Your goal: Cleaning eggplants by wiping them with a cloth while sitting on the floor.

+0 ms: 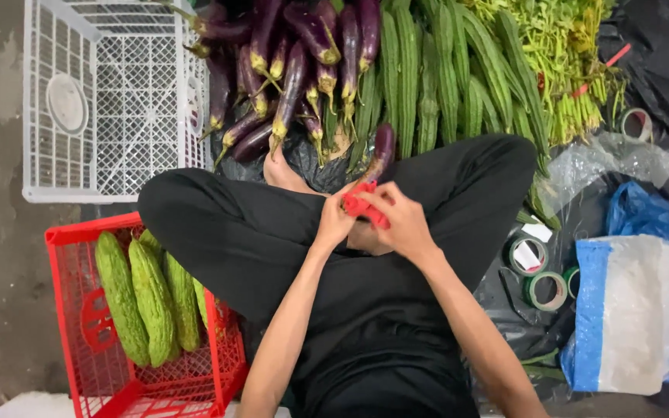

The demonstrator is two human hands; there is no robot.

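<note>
Two hands meet at the middle of the frame, over the crossed legs of a seated person in black. The left hand (334,220) and the right hand (403,224) are both closed on a strip of red tape (359,205), which is wound around the lower end of a long purple eggplant (382,153); the eggplant points up and away from the lap towards the pile above it. It looks firm but light, with a smooth, glossy skin that would likely slip under a loose hold and bruise if squeezed hard; the taped end, where the fingers already pinch, seems the surest place to hold it. The tape itself is thin and limp, and probably sticky.

At upper left stands a white plastic crate (110,101), with nothing visible inside it. At lower left a red plastic crate (87,232) holds several bitter gourds (149,298), lying side by side. Along the top centre lies a heap of purple eggplants (288,62), then ridged gourds (435,77), then bundled leafy greens (567,62) at upper right, all on black sheeting. Rolls of green tape (545,290) sit right of the knee, beside a blue and white sack (644,310).
</note>
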